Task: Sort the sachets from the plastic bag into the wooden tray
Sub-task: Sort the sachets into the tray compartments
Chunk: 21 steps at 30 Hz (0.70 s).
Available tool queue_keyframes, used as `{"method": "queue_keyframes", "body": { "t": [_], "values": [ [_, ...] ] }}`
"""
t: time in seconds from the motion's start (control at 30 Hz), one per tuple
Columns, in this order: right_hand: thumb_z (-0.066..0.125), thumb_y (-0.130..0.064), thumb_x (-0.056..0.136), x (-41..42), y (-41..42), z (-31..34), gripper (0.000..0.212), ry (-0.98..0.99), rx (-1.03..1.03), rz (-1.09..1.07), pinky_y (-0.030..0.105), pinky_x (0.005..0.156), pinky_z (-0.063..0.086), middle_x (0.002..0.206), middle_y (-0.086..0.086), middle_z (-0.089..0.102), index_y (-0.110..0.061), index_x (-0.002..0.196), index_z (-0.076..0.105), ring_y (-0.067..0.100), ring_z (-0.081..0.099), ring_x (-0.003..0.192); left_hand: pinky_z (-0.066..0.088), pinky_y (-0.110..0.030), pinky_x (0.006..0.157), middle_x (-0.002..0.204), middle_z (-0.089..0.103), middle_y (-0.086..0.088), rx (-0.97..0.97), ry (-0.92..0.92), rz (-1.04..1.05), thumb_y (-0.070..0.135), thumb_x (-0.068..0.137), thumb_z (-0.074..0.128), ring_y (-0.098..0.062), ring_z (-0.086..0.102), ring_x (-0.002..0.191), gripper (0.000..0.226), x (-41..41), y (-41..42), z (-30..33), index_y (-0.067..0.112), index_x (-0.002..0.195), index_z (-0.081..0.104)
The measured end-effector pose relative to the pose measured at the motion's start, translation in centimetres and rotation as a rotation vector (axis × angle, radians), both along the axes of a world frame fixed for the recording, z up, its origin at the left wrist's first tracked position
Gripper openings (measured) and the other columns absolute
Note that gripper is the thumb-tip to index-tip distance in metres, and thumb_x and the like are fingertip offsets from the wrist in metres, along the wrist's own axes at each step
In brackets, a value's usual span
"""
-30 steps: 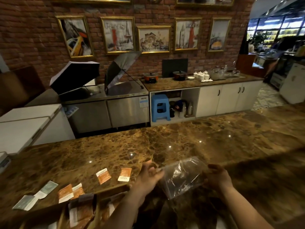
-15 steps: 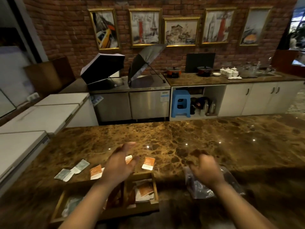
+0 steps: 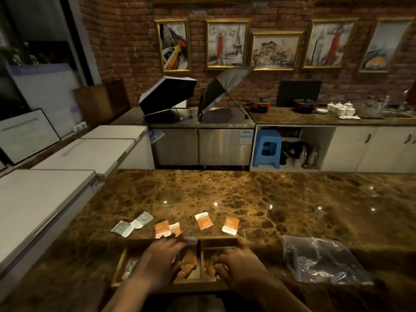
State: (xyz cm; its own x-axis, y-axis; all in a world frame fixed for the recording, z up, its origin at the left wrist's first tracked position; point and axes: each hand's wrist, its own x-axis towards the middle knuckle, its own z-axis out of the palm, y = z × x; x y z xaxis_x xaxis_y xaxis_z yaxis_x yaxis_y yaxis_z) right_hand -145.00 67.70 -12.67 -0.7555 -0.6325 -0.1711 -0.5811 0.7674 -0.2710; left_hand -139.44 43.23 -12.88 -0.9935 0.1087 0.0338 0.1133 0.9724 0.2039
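Observation:
A wooden tray [image 3: 219,240] with three compartments sits at the counter's near edge. It holds a pale green sachet [image 3: 130,266] on the left and orange sachets [image 3: 189,263] in the middle and right. My left hand [image 3: 157,260] lies over the middle compartment, its fingertips at the far rim beside a blurred pale piece. My right hand [image 3: 239,266] hovers over the right compartment with its fingers curled toward the sachets. The clear plastic bag [image 3: 322,262] lies flat on the counter to the right, apart from both hands.
Beyond the tray, loose on the brown marble counter [image 3: 270,199], lie two green sachets [image 3: 121,228] and several orange ones [image 3: 203,220]. White chest freezers [image 3: 45,199] stand to the left. Steel cabinets and open umbrellas are across the aisle.
The plastic bag has left my hands and now lies on the counter at right. Both hands have moved down onto the tray, and my view has turned left and downward.

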Motion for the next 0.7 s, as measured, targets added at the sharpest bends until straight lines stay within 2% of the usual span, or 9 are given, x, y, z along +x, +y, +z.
{"method": "queue_keyframes", "body": {
  "t": [0.1,0.17,0.2,0.27,0.37,0.57,0.7],
  "values": [
    [0.030,-0.066,0.096,0.2,-0.2,0.6,0.058,-0.043,-0.009,-0.015,0.043,0.108,0.037,0.130,-0.001,0.064,-0.029,0.119,0.068,0.020,0.055,0.121,0.030,-0.028,0.115,0.155,0.041,0.015,-0.051,-0.001,-0.058,0.031,0.094,0.061,-0.008,0.038,0.140,0.059,0.0,-0.1,-0.3,0.039,0.148,0.040],
    [0.036,-0.078,0.086,0.2,-0.2,1.3,0.064,-0.104,-0.008,-0.015,0.041,0.103,0.040,0.131,-0.005,0.062,-0.033,0.118,0.068,0.017,0.053,0.122,0.032,-0.027,0.114,0.152,0.043,0.016,-0.068,0.008,-0.080,0.030,0.093,0.061,-0.008,0.040,0.137,0.058,0.0,-0.1,-0.4,0.039,0.146,0.041],
    [0.045,-0.078,0.082,0.1,-0.1,1.6,0.061,-0.122,0.007,-0.005,0.039,0.100,0.042,0.130,-0.007,0.062,-0.035,0.119,0.067,0.016,0.053,0.121,0.033,-0.027,0.113,0.152,0.044,0.016,-0.074,0.011,-0.093,0.031,0.093,0.061,-0.008,0.040,0.137,0.057,0.1,-0.1,-0.5,0.039,0.146,0.042],
    [0.062,-0.063,0.083,0.2,0.1,2.0,0.046,-0.141,0.008,-0.004,0.035,0.098,0.045,0.126,-0.009,0.061,-0.037,0.120,0.066,0.015,0.054,0.117,0.033,-0.028,0.111,0.151,0.045,0.015,-0.087,0.010,-0.110,0.031,0.094,0.059,-0.009,0.041,0.136,0.054,0.2,-0.1,-0.5,0.039,0.145,0.043],
    [0.067,-0.046,0.088,0.2,0.9,2.2,0.025,-0.123,-0.089,-0.105,0.030,0.092,0.048,0.118,-0.011,0.063,-0.036,0.111,0.069,0.011,0.055,0.109,0.034,-0.029,0.109,0.148,0.049,0.014,-0.135,0.008,-0.134,0.033,0.098,0.054,-0.010,0.044,0.133,0.049,0.2,-0.2,-0.4,0.038,0.145,0.043],
    [0.061,-0.042,0.096,-0.3,1.5,2.4,0.023,-0.099,-0.211,-0.227,0.030,0.095,0.046,0.121,-0.007,0.061,-0.031,0.115,0.067,0.010,0.052,0.114,0.028,-0.033,0.114,0.154,0.044,0.012,-0.202,-0.008,-0.140,0.039,0.100,0.049,-0.013,0.037,0.142,0.051,0.1,-0.5,-0.7,0.037,0.149,0.036],
    [0.060,-0.032,0.099,-1.2,1.2,2.8,0.015,-0.168,-0.401,-0.324,0.026,0.082,0.056,0.104,-0.009,0.069,-0.026,0.107,0.071,0.004,0.063,0.096,0.034,-0.029,0.108,0.145,0.051,0.013,-0.161,0.037,-0.097,0.041,0.094,0.057,-0.013,0.044,0.134,0.051,0.1,-0.2,-0.4,0.038,0.143,0.042]
  ]
}}
